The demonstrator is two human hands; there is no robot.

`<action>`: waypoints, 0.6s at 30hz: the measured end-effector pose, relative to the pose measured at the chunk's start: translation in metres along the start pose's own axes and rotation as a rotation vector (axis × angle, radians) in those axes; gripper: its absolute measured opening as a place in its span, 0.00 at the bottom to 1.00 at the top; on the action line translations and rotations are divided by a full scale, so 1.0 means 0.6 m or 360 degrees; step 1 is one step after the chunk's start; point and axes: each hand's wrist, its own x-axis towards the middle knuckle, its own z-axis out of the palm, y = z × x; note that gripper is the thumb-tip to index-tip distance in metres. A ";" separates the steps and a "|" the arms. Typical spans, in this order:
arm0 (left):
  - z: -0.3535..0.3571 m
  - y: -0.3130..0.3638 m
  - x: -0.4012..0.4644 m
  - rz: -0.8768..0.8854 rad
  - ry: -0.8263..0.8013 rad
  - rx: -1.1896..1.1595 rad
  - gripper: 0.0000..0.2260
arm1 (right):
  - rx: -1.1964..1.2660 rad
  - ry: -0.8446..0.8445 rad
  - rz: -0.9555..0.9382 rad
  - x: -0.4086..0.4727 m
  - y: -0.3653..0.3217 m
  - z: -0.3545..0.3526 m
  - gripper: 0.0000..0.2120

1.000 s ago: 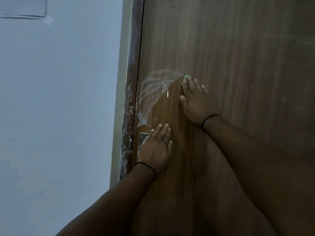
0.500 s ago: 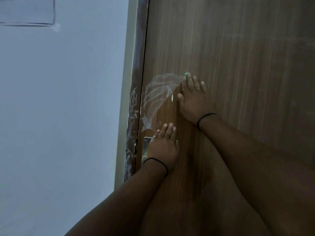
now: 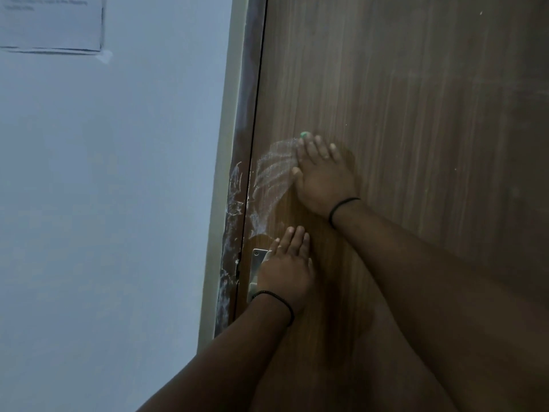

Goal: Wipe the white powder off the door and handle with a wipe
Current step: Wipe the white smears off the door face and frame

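A paper notice (image 3: 52, 23) is stuck on the pale wall (image 3: 113, 203) at far left. Beside it the door frame (image 3: 234, 209) carries white smears, and the white powder (image 3: 271, 173) streaks the wooden door (image 3: 416, 114) just above the metal handle plate (image 3: 255, 269). The left hand (image 3: 285, 278) lies flat over that plate, fingers straight, holding nothing visible. The right hand (image 3: 322, 176) presses flat at the powder's edge; a green scrap (image 3: 304, 134), perhaps the wipe, peeks past its fingertips.

Txt on wall notice (image 3: 52, 22) too blurry, unreadable.
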 end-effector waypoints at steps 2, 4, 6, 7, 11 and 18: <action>-0.004 0.001 0.003 0.0021 0.0009 -0.0015 0.24 | -0.0026 -0.0065 -0.0103 -0.024 -0.025 0.018 0.28; -0.005 0.000 0.002 0.0038 0.0005 -0.0022 0.24 | -0.0062 -0.0117 -0.0187 -0.059 -0.024 0.032 0.27; -0.005 -0.003 -0.002 0.0033 -0.0011 -0.0011 0.24 | -0.0110 -0.0133 -0.0212 -0.081 -0.001 0.030 0.27; -0.004 -0.003 -0.004 0.0033 -0.0017 -0.0006 0.24 | -0.0126 -0.0112 -0.0180 -0.081 0.014 0.024 0.27; 0.002 -0.005 -0.007 0.0027 -0.0013 -0.0041 0.25 | -0.0026 0.0000 0.0042 -0.022 0.035 -0.013 0.27; 0.006 -0.003 -0.009 0.0000 -0.0048 -0.0057 0.24 | -0.0049 -0.0113 -0.0248 -0.023 -0.047 0.023 0.27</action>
